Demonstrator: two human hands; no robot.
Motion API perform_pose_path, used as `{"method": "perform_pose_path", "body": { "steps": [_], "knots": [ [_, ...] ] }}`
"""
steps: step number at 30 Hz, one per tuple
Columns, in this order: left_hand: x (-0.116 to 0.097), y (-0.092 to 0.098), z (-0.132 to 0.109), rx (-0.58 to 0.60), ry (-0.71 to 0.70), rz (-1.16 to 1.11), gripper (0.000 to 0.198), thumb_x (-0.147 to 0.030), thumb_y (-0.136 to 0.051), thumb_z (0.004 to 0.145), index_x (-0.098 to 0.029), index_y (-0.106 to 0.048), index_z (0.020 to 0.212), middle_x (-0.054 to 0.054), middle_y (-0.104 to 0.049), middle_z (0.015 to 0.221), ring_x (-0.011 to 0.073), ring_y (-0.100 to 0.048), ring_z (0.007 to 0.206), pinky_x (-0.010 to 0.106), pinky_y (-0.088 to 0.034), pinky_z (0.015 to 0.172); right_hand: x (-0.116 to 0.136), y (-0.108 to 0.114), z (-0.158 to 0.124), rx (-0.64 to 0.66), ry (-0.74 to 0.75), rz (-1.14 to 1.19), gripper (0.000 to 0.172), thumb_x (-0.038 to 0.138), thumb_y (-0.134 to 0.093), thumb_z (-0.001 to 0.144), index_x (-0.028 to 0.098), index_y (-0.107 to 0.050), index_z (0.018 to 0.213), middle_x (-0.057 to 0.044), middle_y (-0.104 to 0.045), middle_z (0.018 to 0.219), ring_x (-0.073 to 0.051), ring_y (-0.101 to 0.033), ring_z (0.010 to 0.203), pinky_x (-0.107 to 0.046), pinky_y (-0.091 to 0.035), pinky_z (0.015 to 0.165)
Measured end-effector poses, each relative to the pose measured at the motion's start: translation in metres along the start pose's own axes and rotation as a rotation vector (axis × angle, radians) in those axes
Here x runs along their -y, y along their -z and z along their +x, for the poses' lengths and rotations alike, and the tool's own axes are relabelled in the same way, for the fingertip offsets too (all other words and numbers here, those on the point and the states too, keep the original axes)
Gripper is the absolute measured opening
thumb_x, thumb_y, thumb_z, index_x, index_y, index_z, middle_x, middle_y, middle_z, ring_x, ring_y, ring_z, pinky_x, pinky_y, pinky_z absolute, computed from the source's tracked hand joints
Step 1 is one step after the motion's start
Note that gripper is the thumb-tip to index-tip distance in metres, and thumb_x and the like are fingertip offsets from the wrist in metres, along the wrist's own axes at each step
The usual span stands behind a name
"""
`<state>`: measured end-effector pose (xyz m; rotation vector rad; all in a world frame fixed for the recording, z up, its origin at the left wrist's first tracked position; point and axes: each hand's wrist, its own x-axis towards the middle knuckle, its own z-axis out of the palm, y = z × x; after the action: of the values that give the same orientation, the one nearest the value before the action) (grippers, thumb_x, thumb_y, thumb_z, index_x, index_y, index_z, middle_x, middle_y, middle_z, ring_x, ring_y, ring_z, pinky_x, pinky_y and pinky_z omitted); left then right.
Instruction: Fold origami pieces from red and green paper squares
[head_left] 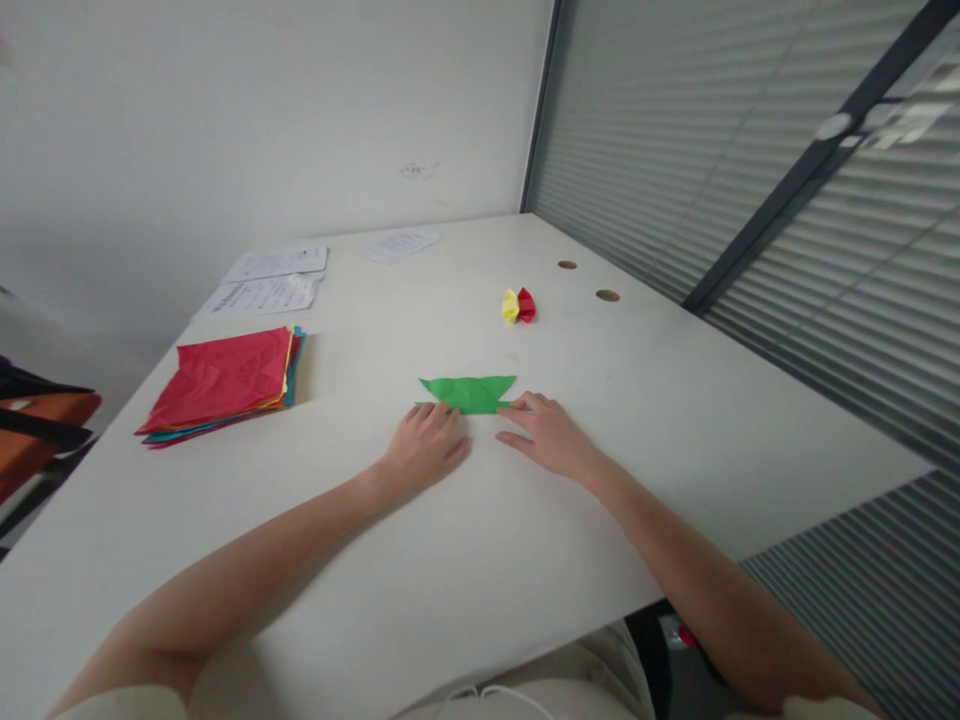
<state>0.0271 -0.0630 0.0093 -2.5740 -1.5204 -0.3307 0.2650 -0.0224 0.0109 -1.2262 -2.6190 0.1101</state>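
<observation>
A folded green paper (469, 392), wide and flat with pointed ends, lies on the white table (675, 420). My left hand (421, 450) rests palm down just below the paper's left part, fingertips touching its near edge. My right hand (546, 435) lies flat at the paper's right end, its index finger pressing along the near edge. Neither hand lifts the paper. Beyond it sits a small folded piece, half yellow and half red (518, 305).
A stack of coloured paper sheets with red on top (225, 382) lies at the left. Printed white sheets (271, 280) and another sheet (399, 244) lie near the wall. Two round holes (607, 295) sit near the blinds. An orange chair (37, 430) stands at far left.
</observation>
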Motion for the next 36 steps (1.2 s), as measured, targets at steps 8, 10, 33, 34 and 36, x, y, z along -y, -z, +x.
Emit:
{"method": "perform_pose_path", "body": {
  "steps": [8, 10, 33, 34, 36],
  "knots": [
    [-0.001, 0.003, 0.000, 0.012, 0.025, 0.003, 0.033, -0.037, -0.045, 0.093, -0.014, -0.061, 0.110, 0.015, -0.059, 0.114, 0.0273, -0.056, 0.100, 0.043, -0.048, 0.087, -0.021, 0.002, 0.001, 0.005, 0.032, 0.297, 0.033, 0.035, -0.056, 0.093, 0.023, -0.065, 0.122, -0.008, -0.062, 0.111, -0.020, -0.060, 0.105, -0.038, -0.047, 0.099],
    [-0.002, 0.003, -0.001, 0.002, 0.037, -0.009, 0.033, -0.037, -0.046, 0.093, -0.015, -0.061, 0.112, 0.016, -0.057, 0.118, 0.0271, -0.056, 0.101, 0.043, -0.048, 0.087, -0.021, 0.002, 0.001, 0.002, 0.032, 0.277, 0.033, 0.036, -0.056, 0.093, 0.025, -0.065, 0.122, -0.009, -0.062, 0.110, -0.021, -0.061, 0.105, -0.040, -0.048, 0.098],
    [0.000, -0.001, -0.001, 0.012, 0.013, 0.009, 0.036, -0.039, -0.043, 0.094, -0.015, -0.058, 0.116, 0.014, -0.060, 0.121, 0.0283, -0.054, 0.105, 0.044, -0.045, 0.089, -0.021, 0.004, 0.000, 0.012, 0.029, 0.298, 0.031, 0.033, -0.059, 0.091, 0.021, -0.067, 0.118, -0.009, -0.061, 0.111, -0.021, -0.060, 0.106, -0.039, -0.047, 0.101],
    [0.000, -0.001, 0.000, 0.013, 0.011, 0.012, 0.036, -0.039, -0.043, 0.094, -0.015, -0.058, 0.116, 0.014, -0.060, 0.121, 0.0282, -0.054, 0.105, 0.043, -0.045, 0.089, -0.021, 0.004, 0.000, 0.013, 0.028, 0.295, 0.031, 0.033, -0.058, 0.091, 0.021, -0.067, 0.118, -0.009, -0.061, 0.111, -0.020, -0.060, 0.106, -0.039, -0.047, 0.101],
    [0.001, -0.001, 0.000, 0.012, 0.009, 0.017, 0.037, -0.039, -0.043, 0.094, -0.015, -0.058, 0.117, 0.013, -0.060, 0.121, 0.0282, -0.054, 0.105, 0.043, -0.046, 0.089, -0.022, 0.003, 0.000, 0.013, 0.027, 0.296, 0.031, 0.033, -0.058, 0.091, 0.021, -0.067, 0.119, -0.009, -0.061, 0.111, -0.020, -0.060, 0.106, -0.039, -0.047, 0.101]
  ]
}}
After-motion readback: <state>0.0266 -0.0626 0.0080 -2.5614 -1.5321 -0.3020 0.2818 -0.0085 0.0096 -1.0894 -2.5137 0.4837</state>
